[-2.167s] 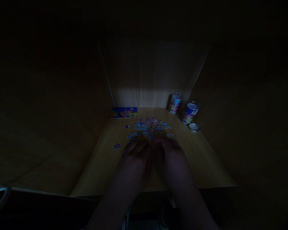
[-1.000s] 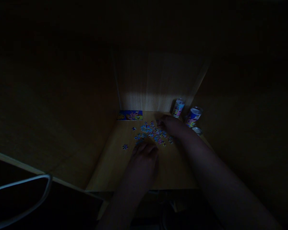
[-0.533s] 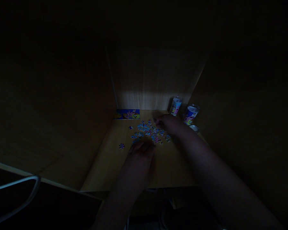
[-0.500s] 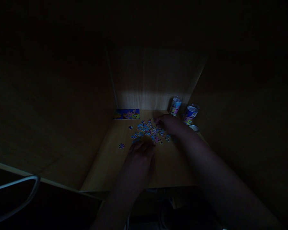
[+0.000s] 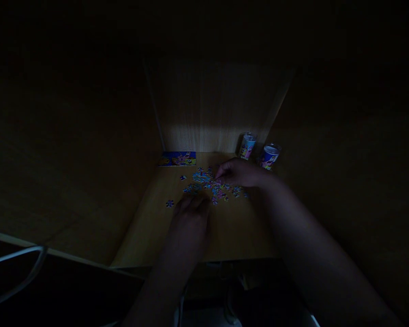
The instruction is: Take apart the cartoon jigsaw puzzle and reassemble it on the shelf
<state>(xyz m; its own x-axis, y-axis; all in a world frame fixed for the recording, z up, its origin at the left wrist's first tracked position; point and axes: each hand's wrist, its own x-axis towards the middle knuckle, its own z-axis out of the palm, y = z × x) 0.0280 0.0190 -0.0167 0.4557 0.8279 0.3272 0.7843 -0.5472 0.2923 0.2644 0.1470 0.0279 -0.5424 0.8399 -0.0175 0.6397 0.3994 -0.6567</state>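
The scene is very dark. A heap of small coloured jigsaw pieces [image 5: 209,184] lies on a wooden desk [image 5: 231,227]. My left hand [image 5: 191,211] rests palm down at the near edge of the heap, fingers curled over pieces. My right hand [image 5: 236,172] reaches to the far right side of the heap, its fingertips pinched together down among the pieces; what they hold is too dark to see. One piece [image 5: 169,203] lies apart at the left, another [image 5: 182,177] further back.
A blue picture card [image 5: 177,158] lies at the back left against the wooden back wall. Two printed tins [image 5: 247,145] [image 5: 269,156] stand at the back right. Wooden side panels close in the desk. A white chair rail [image 5: 17,268] shows at lower left.
My right hand left its place beside my left hand, reached to the far right of the heap, and has now drawn slightly nearer. My left hand stayed at the near edge.
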